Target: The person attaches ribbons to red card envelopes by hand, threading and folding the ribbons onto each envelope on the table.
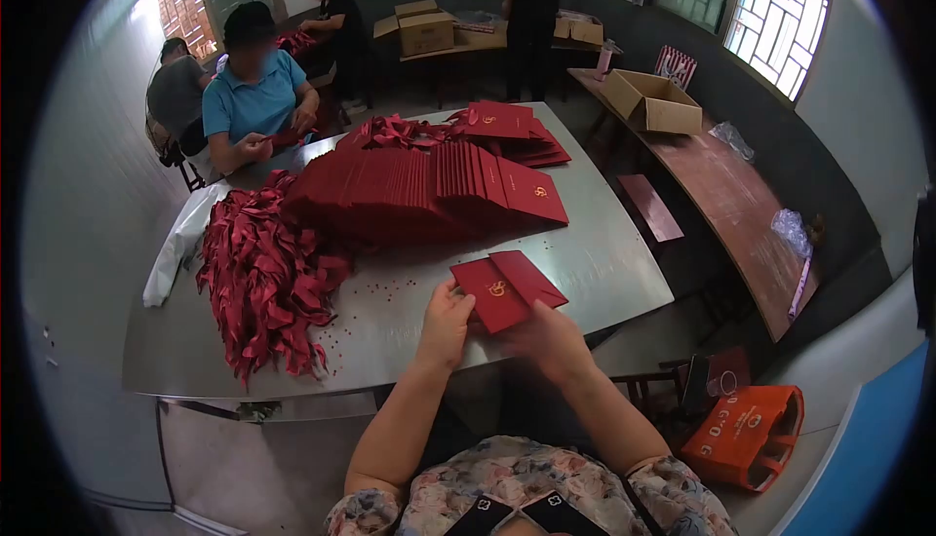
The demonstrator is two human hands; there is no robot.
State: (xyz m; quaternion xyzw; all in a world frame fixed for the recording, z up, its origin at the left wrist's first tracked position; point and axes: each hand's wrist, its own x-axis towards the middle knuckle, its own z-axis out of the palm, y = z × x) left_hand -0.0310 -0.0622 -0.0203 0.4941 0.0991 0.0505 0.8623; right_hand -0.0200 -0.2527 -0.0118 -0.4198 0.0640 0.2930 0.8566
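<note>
A flat, folded red paper bag point(495, 290) with a gold emblem is held just over the front edge of the metal table. My left hand point(448, 317) grips its left side, thumb on top. At the bag's lower right edge is my right hand point(553, 339), smeared by motion, so whether its fingers grip the bag cannot be made out. Behind them a long leaning row of similar red bags point(390, 185) stands on the table. To the left lies a big heap of dark red ribbons point(263, 283).
The metal table point(585, 273) carries more red bags point(512, 127) and ribbons point(400, 132) at the back. Across it a person in a blue shirt point(255, 97) handles something red. A bench with an open carton point(655, 102) runs along the right. An orange bag point(746, 434) sits low right.
</note>
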